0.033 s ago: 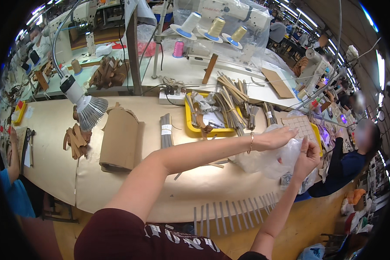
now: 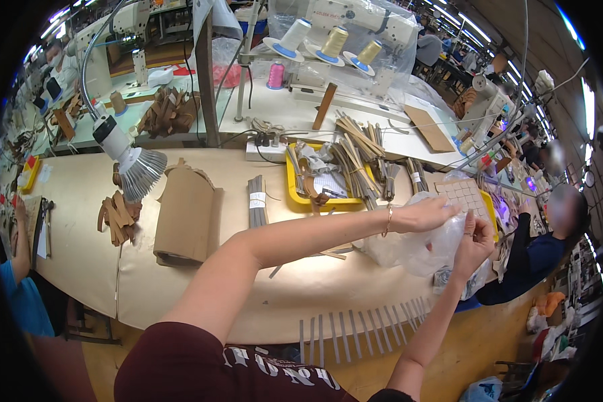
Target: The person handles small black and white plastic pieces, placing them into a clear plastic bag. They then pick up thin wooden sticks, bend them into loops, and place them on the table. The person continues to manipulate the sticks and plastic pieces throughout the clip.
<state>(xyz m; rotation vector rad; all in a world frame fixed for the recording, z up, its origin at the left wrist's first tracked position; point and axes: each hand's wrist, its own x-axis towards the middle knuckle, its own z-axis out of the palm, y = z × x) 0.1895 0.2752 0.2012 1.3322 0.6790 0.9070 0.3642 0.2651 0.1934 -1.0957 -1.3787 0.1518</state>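
A cloudy clear plastic bag (image 2: 415, 254) lies crumpled at the right of the table, with a small red spot showing through it. My right hand (image 2: 474, 242) pinches the bag's right edge, fingers curled. Across the top of the bag reaches my left hand (image 2: 425, 216), its fingers stretched out and held close together; their tips are partly lost against the plastic. Just beyond my hands is a tan sheet marked off in small squares (image 2: 463, 195), beside a yellow tray (image 2: 490, 213).
Grey strips (image 2: 355, 333) hang in a row along the front edge. A yellow bin (image 2: 293, 194) holds bundled strips. Left of it stand a brown cardboard roll (image 2: 184, 214) and a lamp (image 2: 137, 167). Brown strips (image 2: 118, 218) lie farther left. A co-worker (image 2: 549, 248) sits at the right.
My left fingers have dipped slightly toward the bag, and the plastic has shifted a little. My right hand keeps its pinch in nearly the same place.
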